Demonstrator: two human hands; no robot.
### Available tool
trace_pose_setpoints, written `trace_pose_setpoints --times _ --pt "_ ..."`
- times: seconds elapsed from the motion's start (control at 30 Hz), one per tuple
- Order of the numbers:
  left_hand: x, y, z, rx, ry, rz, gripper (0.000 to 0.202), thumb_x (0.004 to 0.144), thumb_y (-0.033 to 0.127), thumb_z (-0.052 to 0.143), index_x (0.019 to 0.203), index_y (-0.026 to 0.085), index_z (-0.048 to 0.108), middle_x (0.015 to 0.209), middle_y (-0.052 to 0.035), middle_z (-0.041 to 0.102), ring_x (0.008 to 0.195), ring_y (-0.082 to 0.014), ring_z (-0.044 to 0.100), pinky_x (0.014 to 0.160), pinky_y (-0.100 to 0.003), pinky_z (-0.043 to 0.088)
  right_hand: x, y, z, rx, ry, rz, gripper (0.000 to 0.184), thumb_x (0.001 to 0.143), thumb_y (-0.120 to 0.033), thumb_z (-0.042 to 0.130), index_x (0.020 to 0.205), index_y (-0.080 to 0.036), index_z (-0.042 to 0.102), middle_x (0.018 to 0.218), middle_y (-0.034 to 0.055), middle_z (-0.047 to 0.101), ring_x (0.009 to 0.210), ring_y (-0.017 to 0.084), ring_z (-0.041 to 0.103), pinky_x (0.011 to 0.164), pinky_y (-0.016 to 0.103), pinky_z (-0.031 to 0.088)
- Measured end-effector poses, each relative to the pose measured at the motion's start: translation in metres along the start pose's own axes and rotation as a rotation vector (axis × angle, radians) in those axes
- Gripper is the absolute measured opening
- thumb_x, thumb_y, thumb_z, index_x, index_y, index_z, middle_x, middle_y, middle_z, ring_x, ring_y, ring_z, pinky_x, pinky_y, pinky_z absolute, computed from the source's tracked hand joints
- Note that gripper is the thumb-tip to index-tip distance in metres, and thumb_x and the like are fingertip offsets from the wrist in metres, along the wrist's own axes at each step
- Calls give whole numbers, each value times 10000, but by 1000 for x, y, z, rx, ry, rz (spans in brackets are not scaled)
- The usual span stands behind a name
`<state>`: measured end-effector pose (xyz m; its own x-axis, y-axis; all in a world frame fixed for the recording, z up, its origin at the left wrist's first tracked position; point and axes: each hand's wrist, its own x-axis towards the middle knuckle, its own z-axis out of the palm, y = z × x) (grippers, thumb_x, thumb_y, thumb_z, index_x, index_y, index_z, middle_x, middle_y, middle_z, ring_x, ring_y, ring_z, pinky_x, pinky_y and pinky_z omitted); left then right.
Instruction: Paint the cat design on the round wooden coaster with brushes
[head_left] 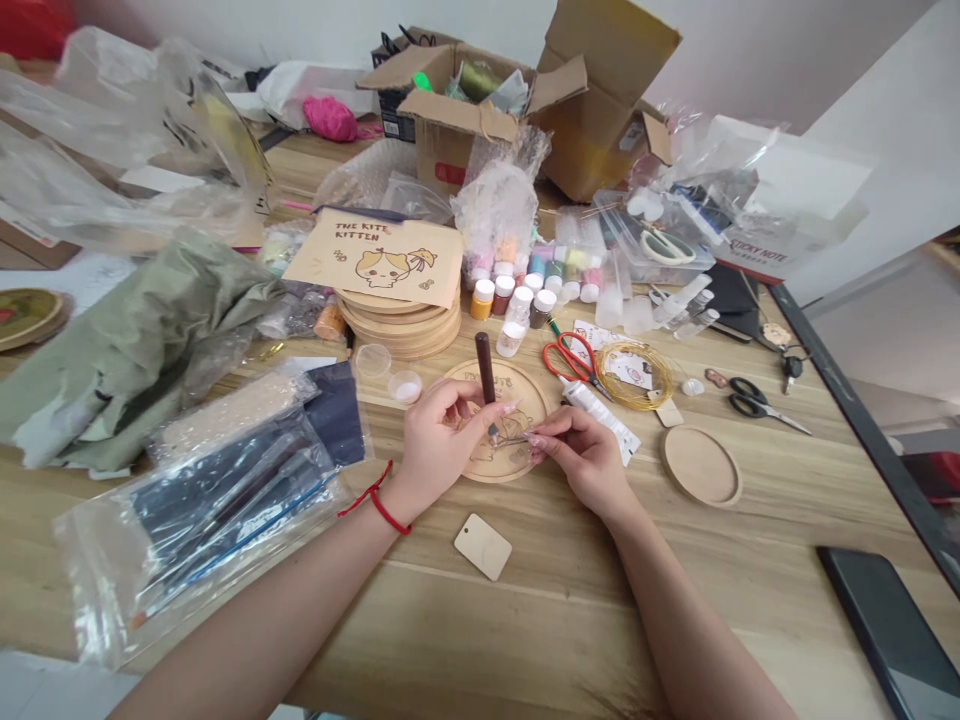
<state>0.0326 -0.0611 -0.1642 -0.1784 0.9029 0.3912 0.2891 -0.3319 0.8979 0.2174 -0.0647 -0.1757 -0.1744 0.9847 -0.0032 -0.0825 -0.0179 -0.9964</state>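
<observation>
My left hand (442,432), with a red string round the wrist, is closed on a dark brown handled tool (485,368) that stands nearly upright, its metal tip down on a round wooden disc (525,392) engraved with a kitten drawing. My right hand (581,452) is pinched at the tool's tip, its fingertips resting on the disc; what it pinches is too small to make out. Both hands meet over the disc's lower half.
A stack of wooden discs (401,322) under a "The Kite Kitten" card, paint bottles (525,290), red scissors (570,360), gold wire coil (634,375), glue tube (600,410), empty wooden coaster (701,465), small wooden tag (482,546), bagged brushes (210,510), cardboard boxes (480,110), a phone (892,630).
</observation>
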Motion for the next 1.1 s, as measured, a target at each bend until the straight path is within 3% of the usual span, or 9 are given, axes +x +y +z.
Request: trace_pose_setpoints --times 0.6,1.1 --pt "3 -3 -7 53 0 -35 205 760 365 745 770 174 672 712 -3 631 617 -115 506 611 -256 416 2 0 -8 214 80 39 157 738 -273 796 847 -218 698 648 -11 682 558 133 617 518 259 536" --pt "8 -5 -11 98 -24 19 165 774 350 738 805 194 697 745 -13 665 652 -134 560 644 -269 458 0 0 -5 169 64 66 150 751 -318 782 860 -219 755 641 5 714 545 136 624 556 279 549"
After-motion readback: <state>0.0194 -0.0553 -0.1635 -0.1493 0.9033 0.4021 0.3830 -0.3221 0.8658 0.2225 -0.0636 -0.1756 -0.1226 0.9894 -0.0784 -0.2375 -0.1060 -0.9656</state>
